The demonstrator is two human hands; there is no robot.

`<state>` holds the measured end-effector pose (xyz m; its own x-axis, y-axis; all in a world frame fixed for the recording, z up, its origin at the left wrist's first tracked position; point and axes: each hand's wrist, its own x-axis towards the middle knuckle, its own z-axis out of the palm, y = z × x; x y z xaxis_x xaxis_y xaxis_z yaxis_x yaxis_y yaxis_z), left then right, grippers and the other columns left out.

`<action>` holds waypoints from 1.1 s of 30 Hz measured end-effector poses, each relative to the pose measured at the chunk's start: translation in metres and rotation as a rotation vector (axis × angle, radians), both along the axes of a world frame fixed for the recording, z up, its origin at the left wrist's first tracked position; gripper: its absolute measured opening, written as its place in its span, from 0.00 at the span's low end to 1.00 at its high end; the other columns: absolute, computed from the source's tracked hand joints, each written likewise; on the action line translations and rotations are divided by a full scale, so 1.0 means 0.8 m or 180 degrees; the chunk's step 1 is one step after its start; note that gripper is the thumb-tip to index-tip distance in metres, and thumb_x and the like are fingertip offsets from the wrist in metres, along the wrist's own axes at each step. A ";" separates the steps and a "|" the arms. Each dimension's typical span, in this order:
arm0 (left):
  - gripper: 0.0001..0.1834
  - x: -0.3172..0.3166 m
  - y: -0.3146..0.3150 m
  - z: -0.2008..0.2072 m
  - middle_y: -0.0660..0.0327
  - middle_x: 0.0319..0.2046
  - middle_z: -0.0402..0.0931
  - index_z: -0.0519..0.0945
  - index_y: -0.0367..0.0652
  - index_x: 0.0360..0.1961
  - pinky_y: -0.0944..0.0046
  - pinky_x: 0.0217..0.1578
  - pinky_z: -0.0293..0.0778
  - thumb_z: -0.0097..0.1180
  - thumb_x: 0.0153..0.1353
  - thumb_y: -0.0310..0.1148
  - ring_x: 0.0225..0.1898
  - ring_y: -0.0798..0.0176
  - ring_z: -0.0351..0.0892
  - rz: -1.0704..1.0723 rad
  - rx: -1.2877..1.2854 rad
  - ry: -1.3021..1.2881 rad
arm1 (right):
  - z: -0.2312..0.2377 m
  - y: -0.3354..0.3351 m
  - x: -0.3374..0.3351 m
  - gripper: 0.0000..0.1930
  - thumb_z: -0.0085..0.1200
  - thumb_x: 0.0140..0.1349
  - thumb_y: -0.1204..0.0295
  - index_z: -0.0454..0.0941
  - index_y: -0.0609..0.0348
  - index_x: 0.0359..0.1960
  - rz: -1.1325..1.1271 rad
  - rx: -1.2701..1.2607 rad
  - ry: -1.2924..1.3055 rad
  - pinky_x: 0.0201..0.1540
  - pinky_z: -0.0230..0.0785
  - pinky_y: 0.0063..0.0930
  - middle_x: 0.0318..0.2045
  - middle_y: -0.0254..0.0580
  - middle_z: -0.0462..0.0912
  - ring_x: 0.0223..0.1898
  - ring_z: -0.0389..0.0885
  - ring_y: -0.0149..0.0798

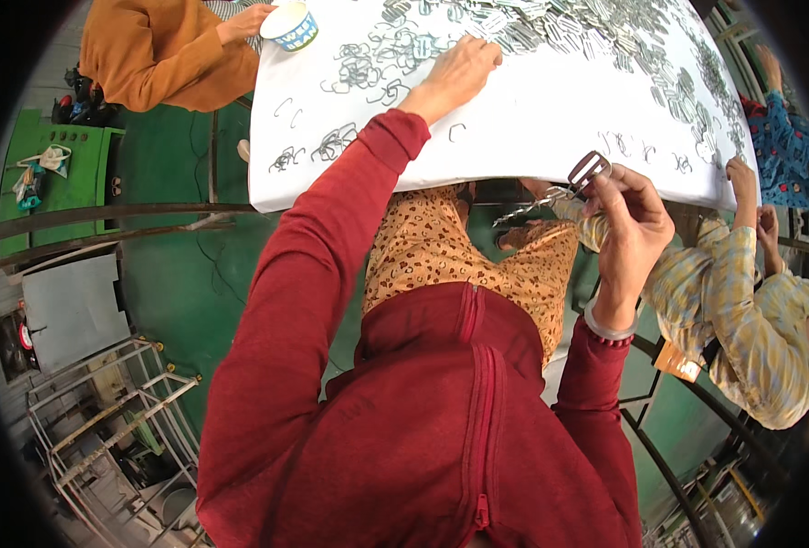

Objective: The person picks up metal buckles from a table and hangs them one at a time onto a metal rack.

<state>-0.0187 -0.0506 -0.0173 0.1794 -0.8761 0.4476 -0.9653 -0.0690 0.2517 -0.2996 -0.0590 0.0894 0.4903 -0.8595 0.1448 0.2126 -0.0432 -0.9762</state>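
Note:
My left hand (459,73) reaches far across the white table (532,119), its fingers resting on the sheet at the edge of a heap of small bent metal wire clips (550,32). My right hand (633,224) is held up near the table's front edge and pinches a rectangular metal buckle frame (589,170), from which a string of linked metal pieces (534,205) hangs down to the left. Both arms wear dark red sleeves.
A person in an orange top holds a paper cup (290,25) at the far left corner. A person in a yellow checked shirt (751,301) sits at my right, another in a blue patterned sleeve (788,146) beyond. Loose clips (331,142) lie scattered. Metal racks (112,411) stand on the green floor.

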 end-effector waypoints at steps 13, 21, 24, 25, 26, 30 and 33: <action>0.06 0.003 -0.005 -0.014 0.54 0.30 0.76 0.75 0.37 0.33 0.60 0.37 0.71 0.46 0.60 0.27 0.34 0.54 0.76 -0.0070 0.0037 0.0646 | -0.012 -0.016 -0.011 0.07 0.57 0.54 0.84 0.78 0.70 0.36 -0.0066 0.0110 -0.0072 0.25 0.69 0.18 0.24 0.40 0.81 0.22 0.76 0.28; 0.09 -0.115 0.040 0.100 0.59 0.26 0.79 0.79 0.35 0.40 0.71 0.28 0.72 0.53 0.59 0.25 0.25 0.70 0.77 -0.0752 -0.0606 0.2977 | -0.030 -0.019 -0.013 0.07 0.58 0.54 0.83 0.79 0.67 0.36 -0.0146 0.0198 0.0120 0.26 0.68 0.16 0.25 0.36 0.81 0.23 0.76 0.25; 0.06 -0.157 0.063 0.126 0.61 0.26 0.79 0.80 0.34 0.35 0.71 0.29 0.73 0.55 0.58 0.25 0.27 0.71 0.78 -0.0754 -0.0507 0.3806 | -0.033 -0.016 -0.012 0.07 0.59 0.53 0.82 0.80 0.66 0.35 -0.0249 0.0287 0.0146 0.26 0.68 0.15 0.26 0.35 0.81 0.24 0.76 0.23; 0.05 -0.168 0.072 0.134 0.60 0.25 0.79 0.80 0.34 0.34 0.71 0.29 0.73 0.56 0.57 0.24 0.27 0.71 0.77 -0.0722 -0.0506 0.3808 | -0.034 -0.015 -0.011 0.07 0.59 0.53 0.82 0.80 0.66 0.35 -0.0217 0.0283 0.0176 0.27 0.68 0.14 0.26 0.35 0.80 0.26 0.77 0.23; 0.05 -0.175 0.075 0.129 0.61 0.27 0.77 0.79 0.36 0.32 0.67 0.34 0.73 0.59 0.54 0.25 0.32 0.67 0.77 -0.0713 -0.0433 0.3957 | -0.038 -0.013 -0.010 0.07 0.59 0.54 0.82 0.79 0.66 0.35 -0.0202 0.0279 0.0153 0.27 0.69 0.14 0.27 0.34 0.80 0.27 0.77 0.23; 0.07 -0.187 0.068 0.110 0.58 0.40 0.70 0.77 0.39 0.30 0.58 0.44 0.68 0.61 0.50 0.27 0.45 0.54 0.68 -0.0884 -0.0907 0.2314 | -0.033 -0.007 -0.007 0.06 0.57 0.54 0.83 0.78 0.67 0.35 -0.0336 0.0253 0.0134 0.28 0.68 0.13 0.27 0.33 0.80 0.27 0.76 0.22; 0.08 -0.194 0.068 0.103 0.58 0.40 0.73 0.77 0.41 0.32 0.60 0.43 0.70 0.62 0.50 0.25 0.44 0.56 0.72 -0.0697 -0.1050 0.2061 | -0.033 -0.002 -0.007 0.06 0.57 0.54 0.84 0.78 0.66 0.35 -0.0389 0.0100 0.0203 0.28 0.65 0.12 0.26 0.31 0.79 0.25 0.73 0.20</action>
